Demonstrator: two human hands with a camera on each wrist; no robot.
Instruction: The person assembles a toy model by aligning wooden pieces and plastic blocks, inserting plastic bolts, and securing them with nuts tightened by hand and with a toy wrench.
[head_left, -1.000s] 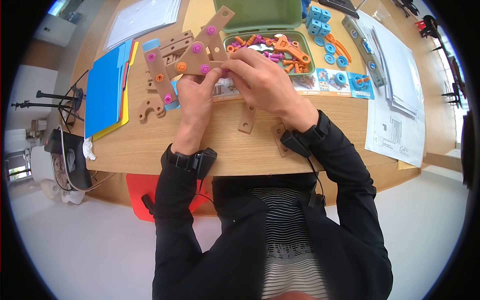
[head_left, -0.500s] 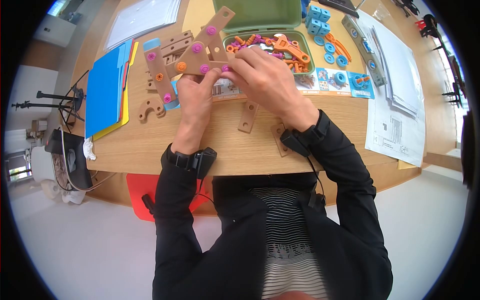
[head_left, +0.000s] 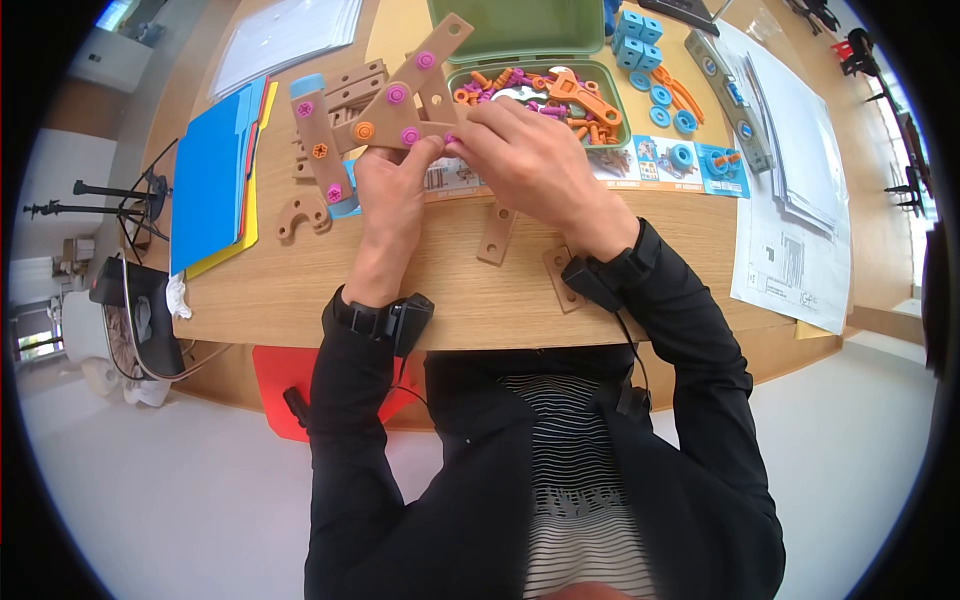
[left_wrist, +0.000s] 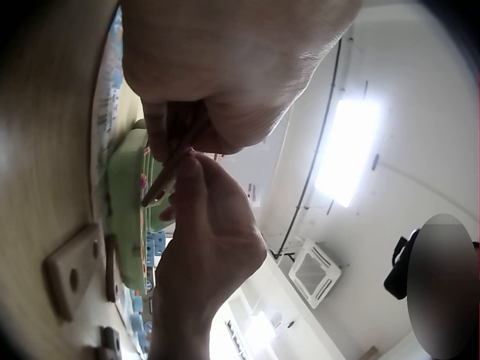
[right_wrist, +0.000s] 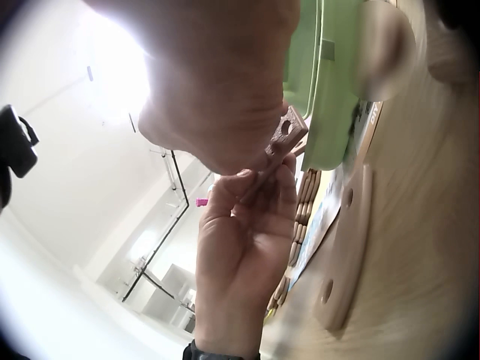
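My left hand grips a toy construction assembly of flat brown plates, its thumb lying along the lower edge. Pink bolt heads and one orange bolt show on its face, and a long plate with a blue end piece stands at its left. At the right end, my right hand pinches a small pink bolt between thumb and fingers, close to the left thumb tip. In the right wrist view, a holed plate sticks out past the left hand's fingers.
Behind the hands stands a green box holding orange and purple bolts and an orange wrench. Loose brown strips lie near the table's front. Blue blocks and a level stand right; blue folders lie left.
My right fingers have shifted slightly around the pink bolt, which was hidden, then showed more fully, and is now partly covered. The left hand and assembly stay almost still.
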